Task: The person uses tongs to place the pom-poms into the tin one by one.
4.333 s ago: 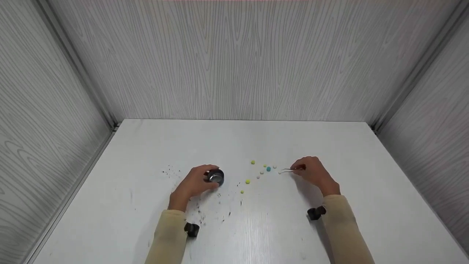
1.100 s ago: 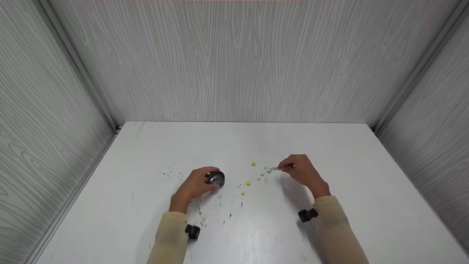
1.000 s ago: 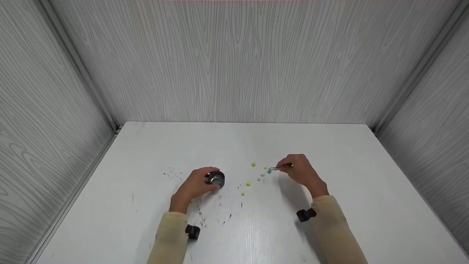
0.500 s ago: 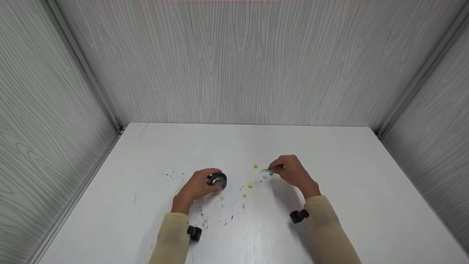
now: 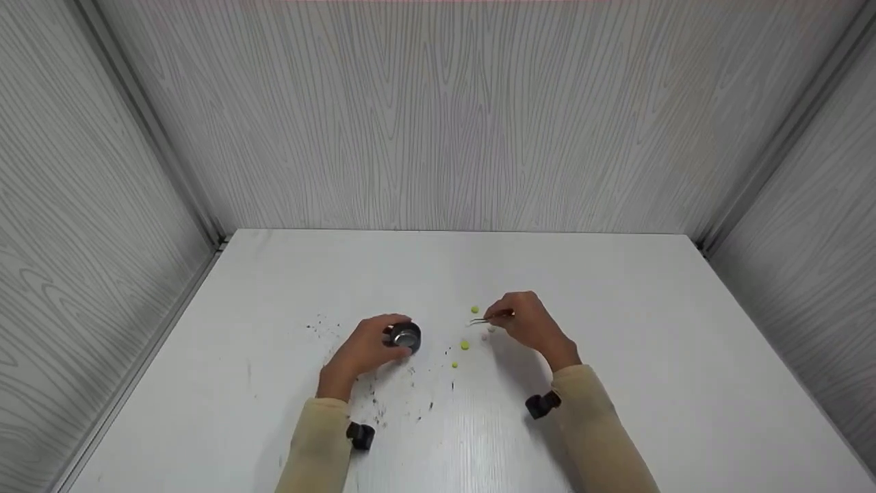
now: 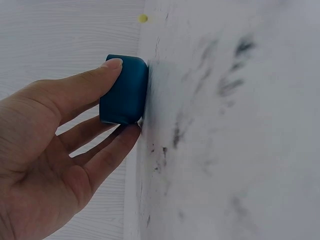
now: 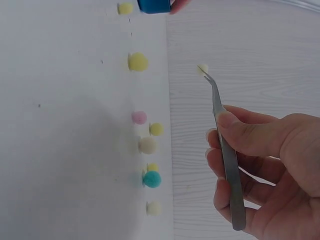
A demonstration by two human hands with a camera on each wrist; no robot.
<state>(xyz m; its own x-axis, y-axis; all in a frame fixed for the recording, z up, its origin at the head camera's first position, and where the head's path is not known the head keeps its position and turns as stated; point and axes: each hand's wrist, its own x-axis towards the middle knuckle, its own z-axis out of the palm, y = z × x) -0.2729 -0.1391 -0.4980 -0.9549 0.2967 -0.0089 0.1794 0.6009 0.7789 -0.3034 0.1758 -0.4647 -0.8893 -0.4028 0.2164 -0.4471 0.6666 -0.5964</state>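
Observation:
My left hand [image 5: 366,350] grips a small round cup [image 5: 406,336], shiny metal inside and blue outside, low at the table with its mouth up. In the left wrist view, thumb and fingers hold the blue cup [image 6: 125,90] from opposite sides. My right hand [image 5: 530,325] pinches bent-tip metal tweezers [image 7: 227,160] between thumb and fingers. A tiny pale pompom [image 7: 202,69] is at the tweezer tips, raised off the table. Beneath and beside that hand lie several pompoms: yellow [image 7: 138,62], pink [image 7: 139,117], cream [image 7: 147,145] and teal [image 7: 152,179]. In the head view the hand hides some of them.
A white table [image 5: 274,274] bears dark smudges and specks [image 5: 376,404] near the left forearm. One small yellow pompom [image 5: 454,365] lies nearest me, right of the cup. Grey wood-grain panels [image 5: 438,116] wall the table at the back and both sides.
My right hand has travelled left, bringing the tweezers and the pale pompom across above the other pompoms towards the cup. The left hand and cup stay in place.

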